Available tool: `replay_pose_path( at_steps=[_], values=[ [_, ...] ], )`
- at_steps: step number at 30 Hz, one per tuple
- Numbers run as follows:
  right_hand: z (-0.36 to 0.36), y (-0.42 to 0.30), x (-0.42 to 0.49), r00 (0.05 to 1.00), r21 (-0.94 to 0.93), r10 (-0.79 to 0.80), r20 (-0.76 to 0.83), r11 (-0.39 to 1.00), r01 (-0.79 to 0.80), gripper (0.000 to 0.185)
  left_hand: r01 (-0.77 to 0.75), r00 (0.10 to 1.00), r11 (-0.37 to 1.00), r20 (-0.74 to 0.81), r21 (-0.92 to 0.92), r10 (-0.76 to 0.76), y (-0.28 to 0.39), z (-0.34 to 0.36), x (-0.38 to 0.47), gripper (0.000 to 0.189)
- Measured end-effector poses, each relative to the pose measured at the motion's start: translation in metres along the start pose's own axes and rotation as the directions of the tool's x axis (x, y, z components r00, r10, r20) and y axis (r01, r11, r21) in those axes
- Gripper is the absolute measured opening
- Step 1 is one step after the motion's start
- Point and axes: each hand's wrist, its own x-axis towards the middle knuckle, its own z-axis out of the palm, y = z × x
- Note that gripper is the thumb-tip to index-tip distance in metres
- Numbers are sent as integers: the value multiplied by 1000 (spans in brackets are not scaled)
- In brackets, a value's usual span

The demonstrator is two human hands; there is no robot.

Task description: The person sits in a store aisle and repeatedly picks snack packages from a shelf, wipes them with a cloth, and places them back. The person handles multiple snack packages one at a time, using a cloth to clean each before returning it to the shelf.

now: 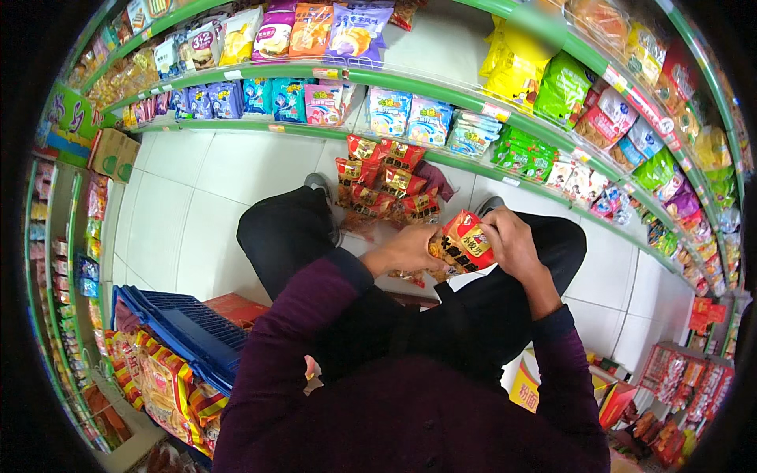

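A red snack bag with a clear lower part (464,245) is held between my two hands over my lap. My left hand (414,248) grips its lower left side. The fingers of my right hand (510,241) pinch its upper right edge. Beyond my hands, several similar red snack bags (399,180) stand grouped on the floor between my feet. A dark reddish cloth or bag (434,178) lies partly behind them. Below my left hand, another red and clear bag (408,276) is partly hidden.
Green-edged store shelves (414,88) with bagged snacks curve around in front and to the right. At the left are a blue plastic basket (183,325), yellow and red food packs (159,390) and a cardboard box (113,155). A wire rack (680,378) stands at the lower right.
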Motion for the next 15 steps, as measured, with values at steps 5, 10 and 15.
replay_pose_path(
  at_steps=[5,10,15],
  values=[
    [35,7,-11,973,106,230,-28,968,-226,19,85,988,971,-110,-224,-112,-64,32,5,70],
    [40,21,-19,997,-17,82,-12,996,-82,24,271,928,861,-121,-431,-353,-70,21,16,70],
    [43,34,-25,949,-29,226,219,974,-225,26,422,859,889,-234,-178,-455,-138,24,25,67]
  ],
)
